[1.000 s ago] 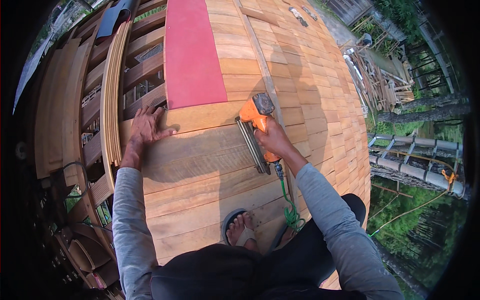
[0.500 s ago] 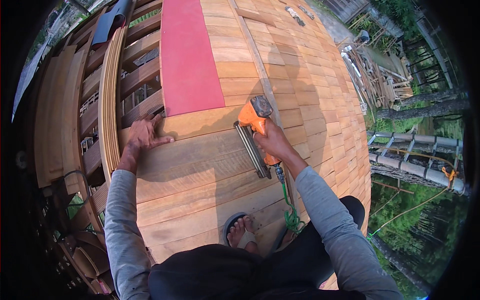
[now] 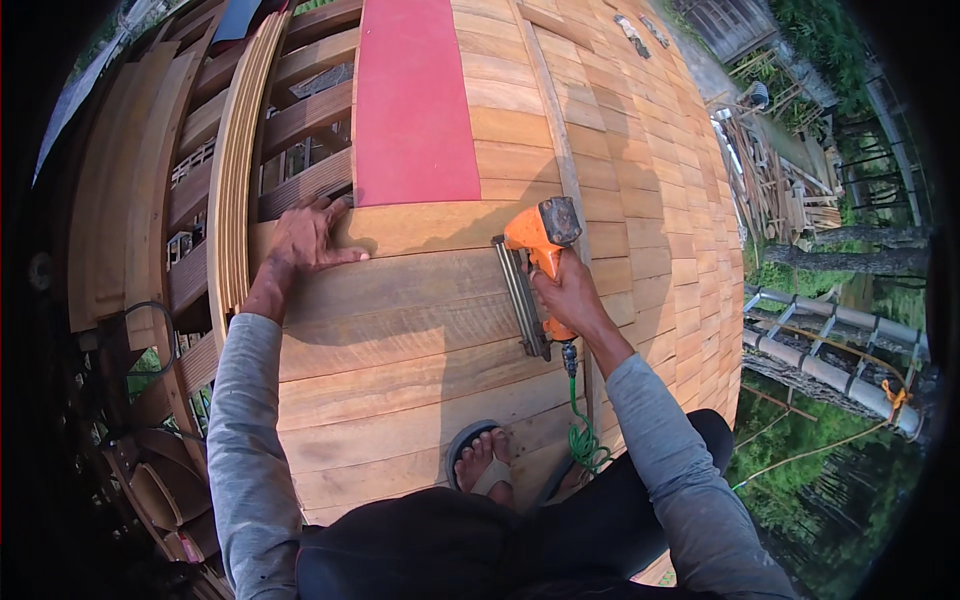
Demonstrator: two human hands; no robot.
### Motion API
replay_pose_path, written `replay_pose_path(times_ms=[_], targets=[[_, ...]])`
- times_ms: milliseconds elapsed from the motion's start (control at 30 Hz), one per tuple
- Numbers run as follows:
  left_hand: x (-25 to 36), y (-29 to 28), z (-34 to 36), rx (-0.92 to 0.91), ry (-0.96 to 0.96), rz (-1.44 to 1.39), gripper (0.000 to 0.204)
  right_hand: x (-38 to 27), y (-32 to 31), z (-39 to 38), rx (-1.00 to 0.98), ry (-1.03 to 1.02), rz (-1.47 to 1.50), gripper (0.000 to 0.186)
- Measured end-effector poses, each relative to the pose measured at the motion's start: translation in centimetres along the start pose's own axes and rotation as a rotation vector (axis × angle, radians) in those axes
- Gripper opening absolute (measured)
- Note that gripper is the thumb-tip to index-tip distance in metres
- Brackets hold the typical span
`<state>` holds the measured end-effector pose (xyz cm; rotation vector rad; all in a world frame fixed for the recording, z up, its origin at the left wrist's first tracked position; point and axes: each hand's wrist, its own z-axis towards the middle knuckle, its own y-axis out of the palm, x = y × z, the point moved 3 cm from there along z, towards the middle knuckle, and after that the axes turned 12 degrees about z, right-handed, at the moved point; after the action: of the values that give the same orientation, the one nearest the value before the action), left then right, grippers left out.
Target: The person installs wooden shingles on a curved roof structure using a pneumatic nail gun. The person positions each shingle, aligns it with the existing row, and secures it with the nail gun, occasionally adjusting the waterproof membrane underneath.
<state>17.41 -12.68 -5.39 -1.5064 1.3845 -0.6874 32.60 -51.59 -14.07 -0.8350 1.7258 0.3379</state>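
Head view | left hand (image 3: 303, 242): thumb and fingers wide on wooden board (image 3: 430, 228) | right hand (image 3: 573, 298): fingers gripping orange nail gun (image 3: 530, 232)

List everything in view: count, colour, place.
pneumatic nailer: one, orange and black, centre
air hose: one, green, below the nailer
wide boards: several, tan, centre
wood shingles: many, tan, right of centre
sheet: one, red, top centre
stack of strips: one, tan, left
slats: several, brown, upper left
flexible sheet: one, blue, top left
ladder: one, pale grey, right
rope: one, orange, on the ladder
scrap wood pile: one, brownish, upper right
trees: several, green, far right
left sandal: one, dark, bottom centre
left hand: one, bare, resting on boards
right hand: one, bare, gripping the nailer
sleeves: two, grey, both sides
trousers: one pair, dark, bottom centre
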Motion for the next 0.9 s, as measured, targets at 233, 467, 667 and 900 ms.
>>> replay_pose_path(times_ms=[233,467,667,900], targets=[[0.3,-0.1,-0.3,0.087,0.033,-0.013,0.098,-1.3,-0.3,-0.5,0.023,0.083,0.151,0.036],[0.1,1.5,-1.0,0.136,0.017,-0.035,0.1,-3.0,0.2,2.8,0.062,-0.093,0.166,0.035],[1.9,-0.7,-6.2,0.44,-0.223,0.136,0.098,-1.6,0.6,6.3,-0.021,-0.063,0.06,0.031],[-6.3,-1.9,-13.3,0.154,-0.721,-0.174,0.103,-2.0,1.1,5.2,0.016,-0.066,-0.043,0.037]])
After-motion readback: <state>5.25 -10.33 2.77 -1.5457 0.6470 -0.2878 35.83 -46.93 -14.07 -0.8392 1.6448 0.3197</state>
